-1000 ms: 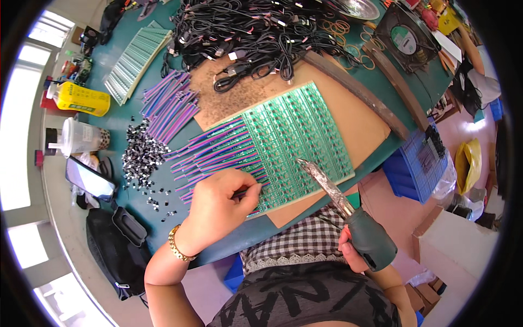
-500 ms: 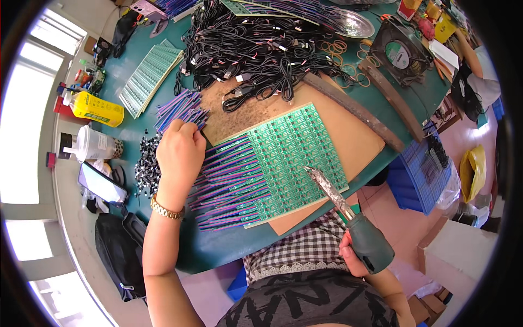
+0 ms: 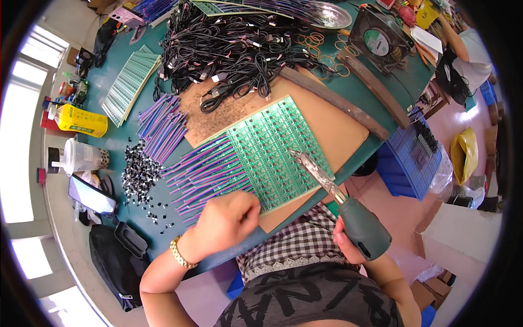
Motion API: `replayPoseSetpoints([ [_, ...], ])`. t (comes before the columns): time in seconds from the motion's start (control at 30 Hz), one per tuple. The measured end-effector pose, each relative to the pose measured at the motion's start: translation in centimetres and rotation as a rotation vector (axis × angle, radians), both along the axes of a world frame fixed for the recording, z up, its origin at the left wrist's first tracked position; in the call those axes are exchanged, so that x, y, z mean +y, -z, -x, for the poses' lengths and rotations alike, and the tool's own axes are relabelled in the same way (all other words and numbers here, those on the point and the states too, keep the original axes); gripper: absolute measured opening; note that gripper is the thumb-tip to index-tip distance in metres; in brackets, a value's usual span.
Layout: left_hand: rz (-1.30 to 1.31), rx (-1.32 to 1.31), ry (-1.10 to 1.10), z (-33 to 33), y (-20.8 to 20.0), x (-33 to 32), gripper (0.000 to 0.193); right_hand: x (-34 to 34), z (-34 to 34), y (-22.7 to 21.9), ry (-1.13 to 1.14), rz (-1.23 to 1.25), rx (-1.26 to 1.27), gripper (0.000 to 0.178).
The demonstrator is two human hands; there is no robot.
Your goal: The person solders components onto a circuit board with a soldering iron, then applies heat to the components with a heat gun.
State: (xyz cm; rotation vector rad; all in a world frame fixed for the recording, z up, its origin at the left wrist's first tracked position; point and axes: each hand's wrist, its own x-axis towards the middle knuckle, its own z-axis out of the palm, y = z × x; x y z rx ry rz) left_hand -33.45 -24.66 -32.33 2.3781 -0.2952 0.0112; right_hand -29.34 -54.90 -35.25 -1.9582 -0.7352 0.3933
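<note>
A green panel of circuit boards [image 3: 278,147] lies slanted before me, with rows of thin blue and purple wires [image 3: 210,169] reaching out from its left side. Over the panel's lower left corner is my left hand [image 3: 229,218], wearing a gold watch. Its fingers are curled together, and what they pinch, if anything, is hidden. My right hand [image 3: 348,242] grips a soldering iron [image 3: 365,226] with a thick dark green handle. Its worn, silvery tip points at the right part of the panel. A loose bundle of wires [image 3: 162,128] lies left of the panel.
Small black components [image 3: 140,174] are heaped at the left. Black cables [image 3: 229,49] pile up at the back. Two metal bars [image 3: 338,103] lie at right, near a fan [image 3: 378,41]. A yellow bottle [image 3: 81,120], a cup [image 3: 79,157] and a phone [image 3: 91,195] line the left edge.
My left hand has come from the wire bundle toward me and right, to the panel's lower left corner. The whole view has shifted somewhat. The soldering iron stays over the panel.
</note>
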Motion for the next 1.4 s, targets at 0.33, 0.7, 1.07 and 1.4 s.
replayPoseSetpoints([
  [0.33, -0.054, -0.287, -0.114, -1.8, 0.3, -0.2, 0.025, -0.2, 0.1, 0.3, 0.005, 0.128, -0.125, 0.033],
  [0.7, -0.114, -0.339, -0.152, -1.8, 2.0, 0.7, 0.025, 1.1, -0.1, 0.3, -0.163, -0.003, -0.185, 0.029],
  [1.07, -0.061, -0.32, -0.152, -1.9, 2.2, 0.9, 0.024, 0.9, 1.0, 0.6, -0.132, 0.028, 0.04, 0.02],
  [1.4, -0.057, -0.337, -0.159, -2.0, 2.2, 0.9, 0.024, 0.8, 1.2, 0.8, -0.155, 0.039, -0.128, 0.033],
])
